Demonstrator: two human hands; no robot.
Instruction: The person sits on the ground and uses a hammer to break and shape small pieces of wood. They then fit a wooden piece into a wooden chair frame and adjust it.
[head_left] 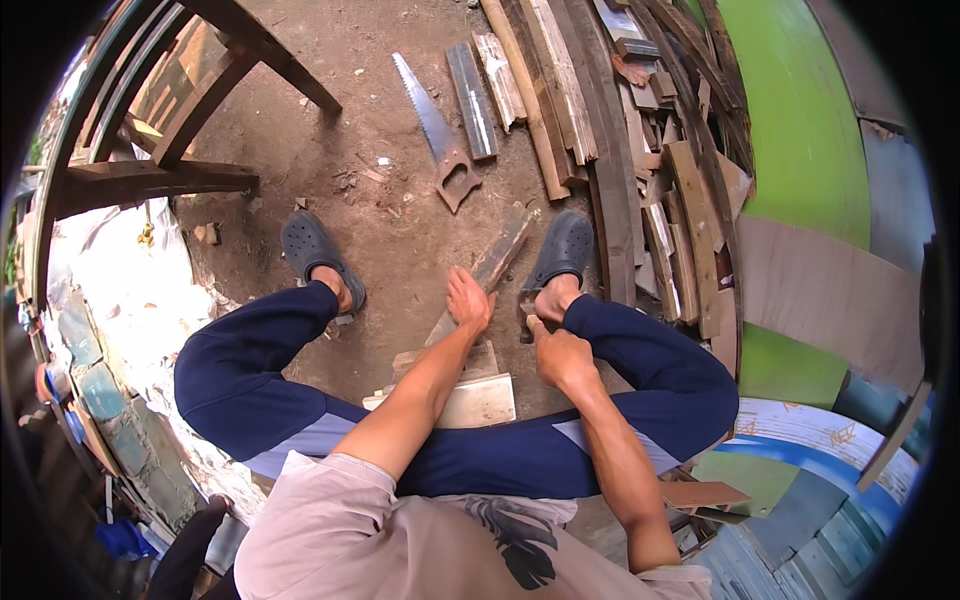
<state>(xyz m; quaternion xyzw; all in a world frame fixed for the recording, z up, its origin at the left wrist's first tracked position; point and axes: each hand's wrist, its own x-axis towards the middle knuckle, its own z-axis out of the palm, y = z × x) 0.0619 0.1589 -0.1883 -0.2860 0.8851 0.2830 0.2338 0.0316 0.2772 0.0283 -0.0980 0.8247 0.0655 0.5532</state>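
Resting on the wooden batten (505, 245) between the clogs (563, 248), the left hand (468, 302) apparently braces it, grasp unconfirmed; the right hand (562, 355) clenches a dark-headed tool (527, 304), type unclear. Judged step: working the batten; the next stroke calls for clear fingers.

Board (505, 246) under my left hand (468, 302), between my shoes (562, 250). Saw (430, 122) ahead on ground (395, 235); timber pile (688, 215) right, wooden frame (205, 112) left.
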